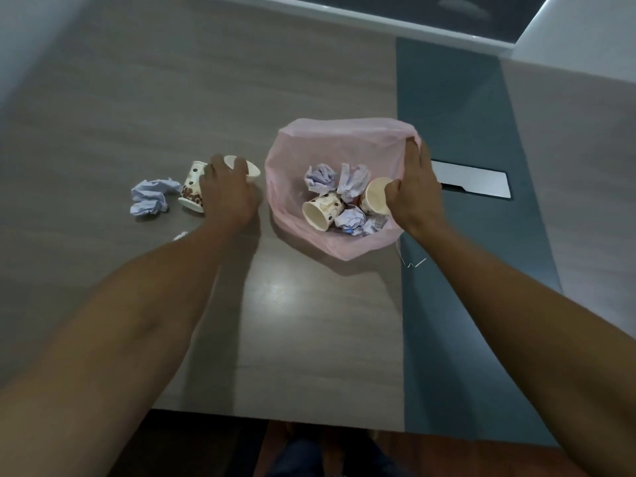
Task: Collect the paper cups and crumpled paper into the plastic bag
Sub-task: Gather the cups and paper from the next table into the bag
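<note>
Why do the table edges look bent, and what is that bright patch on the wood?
Head view: the wide-angle lens bows the table edges outward; the bright patch is overhead light glaring off the glossy top. The left hand looks slightly soft, the pink bag sharper; lighting is dim and bluish.

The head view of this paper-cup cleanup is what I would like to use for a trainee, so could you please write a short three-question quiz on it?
1. True or false: the pink plastic bag lies flat and closed.
2. How many paper cups show inside the bag: A one, B two, C four?
3. Which hand holds the bag's rim?

Key:
1. False; its mouth is open, with crumpled paper inside.
2. B; one cup lies on its side beside another.
3. The right; the left hand covers two cups on the table, near a loose paper ball.
</note>
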### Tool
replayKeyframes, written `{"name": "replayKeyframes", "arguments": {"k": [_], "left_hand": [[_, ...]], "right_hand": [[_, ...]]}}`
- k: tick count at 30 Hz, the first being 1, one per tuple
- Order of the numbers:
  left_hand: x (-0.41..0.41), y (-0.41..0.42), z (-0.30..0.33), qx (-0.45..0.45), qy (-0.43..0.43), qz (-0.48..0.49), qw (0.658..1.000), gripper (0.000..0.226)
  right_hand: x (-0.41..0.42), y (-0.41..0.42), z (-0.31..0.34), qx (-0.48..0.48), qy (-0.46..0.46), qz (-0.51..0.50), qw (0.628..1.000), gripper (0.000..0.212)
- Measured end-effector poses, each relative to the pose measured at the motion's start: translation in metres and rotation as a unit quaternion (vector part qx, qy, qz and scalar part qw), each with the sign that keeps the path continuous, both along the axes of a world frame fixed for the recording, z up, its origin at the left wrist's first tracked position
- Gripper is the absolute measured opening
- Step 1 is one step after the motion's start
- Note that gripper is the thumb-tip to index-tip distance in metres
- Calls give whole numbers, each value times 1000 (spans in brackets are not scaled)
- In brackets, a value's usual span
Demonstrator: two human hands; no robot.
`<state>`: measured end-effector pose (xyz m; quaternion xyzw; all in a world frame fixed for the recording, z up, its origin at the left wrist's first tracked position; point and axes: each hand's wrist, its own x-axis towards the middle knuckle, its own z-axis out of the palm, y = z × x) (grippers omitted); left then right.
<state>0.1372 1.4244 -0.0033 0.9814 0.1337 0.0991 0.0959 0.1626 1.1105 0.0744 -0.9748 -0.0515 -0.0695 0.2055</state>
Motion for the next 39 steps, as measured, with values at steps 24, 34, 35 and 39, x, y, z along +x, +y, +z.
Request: {"name": "replayKeyframes", "arguments": {"k": [24,34,35,39], "left_hand": [[42,-122,15,-307,55,4,950,39],[10,-56,10,-267,3,18,963,24],[5,-47,7,-235,-7,49,971,24],[-13,0,-1,-97,-39,143,984,27]], "right_hand": [[0,5,10,14,64,63,996,78],[8,15,8,13,48,67,997,86],[9,16,7,11,51,61,997,87],[13,17,9,6,59,52,997,90]]}}
